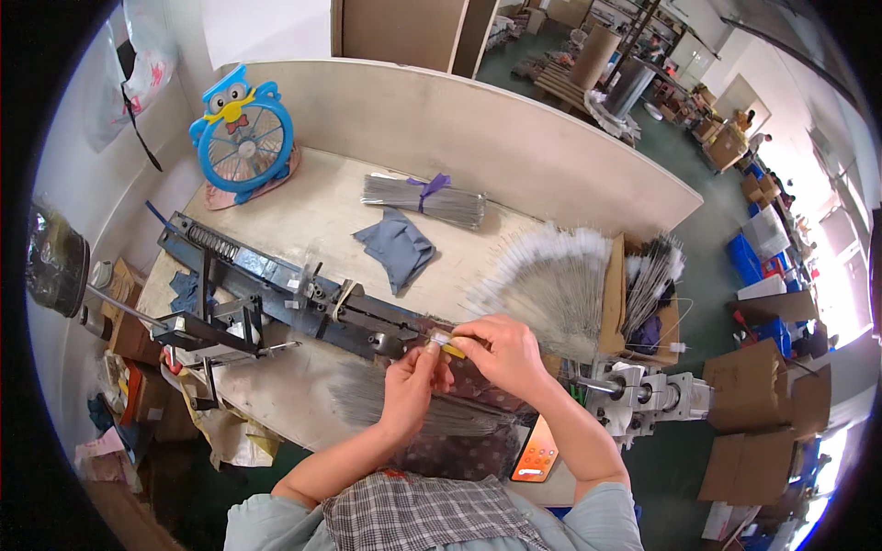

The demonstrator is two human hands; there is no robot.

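Note:
In front of my body, both hands meet over the near end of a long dark metal jig (276, 275). The fingers of my left hand (411, 384) are pinched round a small white piece (440, 339). A small yellow piece (454, 351) sits between the thumb and fingers of my right hand (503, 354), right against the white one. Fingers partly hide both, so their exact kind cannot be made out. Beneath my hands lies a bundle of thin metal wires (367, 401). To the right, many thin wires with fuzzy white ends (551, 275) are fanned out.
A cardboard box (614, 303) of wires stands beside the fan. Behind are a tied wire bundle (424, 199), a grey cloth (397, 248) and a blue fan (245, 147). A phone (536, 455) lies near my right forearm, with a metal clamping device (643, 397) beyond it.

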